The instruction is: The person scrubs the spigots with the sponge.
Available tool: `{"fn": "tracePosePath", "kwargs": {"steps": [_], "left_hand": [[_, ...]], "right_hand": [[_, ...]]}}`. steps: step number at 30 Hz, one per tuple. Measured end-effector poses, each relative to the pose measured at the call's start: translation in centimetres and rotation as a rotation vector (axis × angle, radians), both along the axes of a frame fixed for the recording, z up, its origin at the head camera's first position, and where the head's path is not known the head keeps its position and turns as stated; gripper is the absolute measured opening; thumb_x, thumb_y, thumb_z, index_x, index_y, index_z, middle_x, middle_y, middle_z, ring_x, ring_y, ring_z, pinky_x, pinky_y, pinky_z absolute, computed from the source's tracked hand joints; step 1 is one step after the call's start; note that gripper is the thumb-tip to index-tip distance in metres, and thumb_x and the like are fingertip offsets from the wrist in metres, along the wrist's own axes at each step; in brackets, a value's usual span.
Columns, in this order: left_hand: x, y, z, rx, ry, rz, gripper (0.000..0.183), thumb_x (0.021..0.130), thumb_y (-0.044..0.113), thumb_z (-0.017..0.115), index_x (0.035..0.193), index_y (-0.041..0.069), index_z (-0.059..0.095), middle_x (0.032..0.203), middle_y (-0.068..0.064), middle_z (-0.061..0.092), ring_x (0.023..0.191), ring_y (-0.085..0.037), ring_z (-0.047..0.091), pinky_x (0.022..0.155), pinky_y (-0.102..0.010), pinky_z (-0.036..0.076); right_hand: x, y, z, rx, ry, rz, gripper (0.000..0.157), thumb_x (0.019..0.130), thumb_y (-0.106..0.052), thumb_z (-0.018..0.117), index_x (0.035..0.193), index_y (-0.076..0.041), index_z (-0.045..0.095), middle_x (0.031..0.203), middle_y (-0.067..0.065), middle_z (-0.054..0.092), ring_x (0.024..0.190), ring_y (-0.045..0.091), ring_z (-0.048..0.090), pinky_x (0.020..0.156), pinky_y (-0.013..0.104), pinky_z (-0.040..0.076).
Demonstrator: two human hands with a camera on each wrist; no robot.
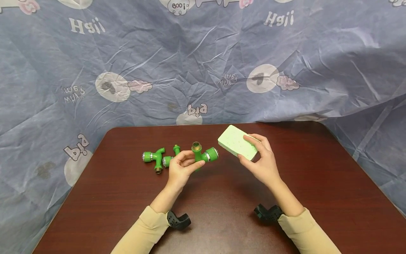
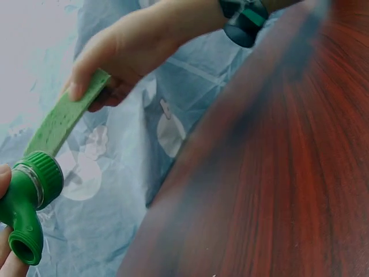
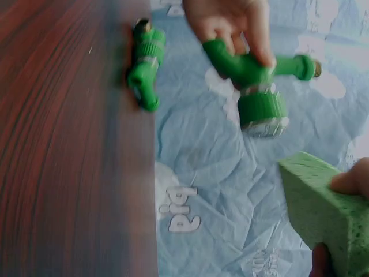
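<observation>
My left hand (image 1: 180, 170) grips a green faucet (image 1: 198, 156) above the table, thumb on its body. The brass threaded end points up and the ribbed knob (image 1: 211, 154) faces right, toward the sponge. In the left wrist view the green spout (image 2: 26, 239) shows. My right hand (image 1: 264, 160) pinches a light green sponge (image 1: 236, 141) by its right end, thumb below and fingers over the top. The sponge is tilted, its free end just right of the knob, with a gap between them in the right wrist view.
Two more green faucets lie on the dark red-brown table (image 1: 222, 218): one at the left (image 1: 157, 159), another (image 1: 176, 149) partly hidden behind my left hand. A grey-blue printed cloth (image 1: 177, 70) hangs behind the table's far edge. Black straps with wrist cameras sit on both wrists.
</observation>
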State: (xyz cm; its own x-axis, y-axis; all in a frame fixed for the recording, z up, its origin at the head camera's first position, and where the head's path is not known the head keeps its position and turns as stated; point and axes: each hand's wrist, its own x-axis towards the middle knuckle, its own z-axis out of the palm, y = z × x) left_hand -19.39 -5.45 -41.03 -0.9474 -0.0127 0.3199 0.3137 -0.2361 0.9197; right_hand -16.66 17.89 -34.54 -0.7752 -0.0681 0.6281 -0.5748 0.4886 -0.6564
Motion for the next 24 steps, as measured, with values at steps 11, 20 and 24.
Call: {"fn": "tracePosePath", "kwargs": {"steps": [11,20,24], "left_hand": [[0.0,-0.1,0.1,0.001,-0.008,-0.032,0.035,0.069,-0.014,0.075,0.1,-0.007,0.062,0.087,0.0,0.067,0.078,-0.017,0.067,0.067,-0.026,0.055],[0.1,0.0,0.1,0.018,0.038,-0.07,0.034,0.071,-0.016,0.071,0.102,-0.009,0.059,0.087,0.0,0.064,0.079,-0.014,0.067,0.066,-0.025,0.055],[0.2,-0.2,0.4,0.022,0.034,-0.066,0.036,0.072,-0.014,0.072,0.104,-0.012,0.057,0.088,-0.001,0.064,0.079,-0.014,0.067,0.065,-0.023,0.054]], "right_hand": [[0.6,-1.0,-0.2,-0.028,-0.135,0.155,0.053,0.076,0.005,0.073,0.125,0.002,0.055,0.129,0.018,0.045,0.113,0.018,0.044,0.087,0.022,0.037],[0.0,-0.4,-0.3,-0.055,-0.125,0.024,0.052,0.075,0.006,0.073,0.124,0.006,0.056,0.127,0.023,0.045,0.107,0.026,0.045,0.076,0.017,0.036],[-0.6,0.6,-0.2,-0.117,-0.143,-0.043,0.051,0.075,0.005,0.072,0.124,0.006,0.056,0.127,0.022,0.046,0.103,0.022,0.044,0.073,0.017,0.036]]}}
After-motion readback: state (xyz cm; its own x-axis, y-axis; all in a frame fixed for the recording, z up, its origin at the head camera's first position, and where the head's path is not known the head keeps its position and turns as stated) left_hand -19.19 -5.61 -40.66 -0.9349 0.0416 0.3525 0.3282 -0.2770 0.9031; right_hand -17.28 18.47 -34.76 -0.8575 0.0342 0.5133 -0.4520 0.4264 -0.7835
